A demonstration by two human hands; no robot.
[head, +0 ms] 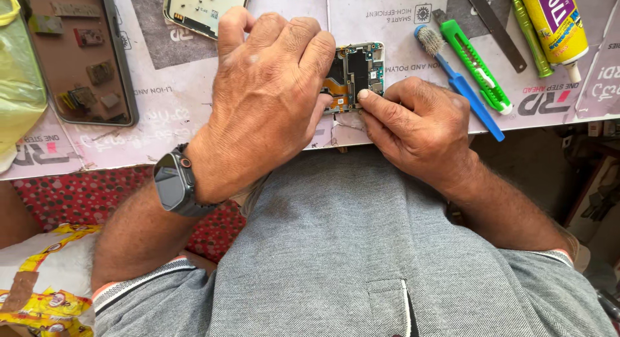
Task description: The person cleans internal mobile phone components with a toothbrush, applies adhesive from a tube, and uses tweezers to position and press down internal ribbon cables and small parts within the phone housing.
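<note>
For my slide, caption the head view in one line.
Left hand steadies an opened phone while the right hand presses its circuit board, a blue brush beside them.

You wear a grey knit polo shirt (361, 246) with striped sleeve cuffs, and a dark smartwatch (173, 183) on your left wrist.

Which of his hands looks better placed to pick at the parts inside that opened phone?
Probably the right hand: its fingertip already rests on the exposed circuit board of the opened phone. The left hand lies over the phone, gripping and steadying it.
</note>
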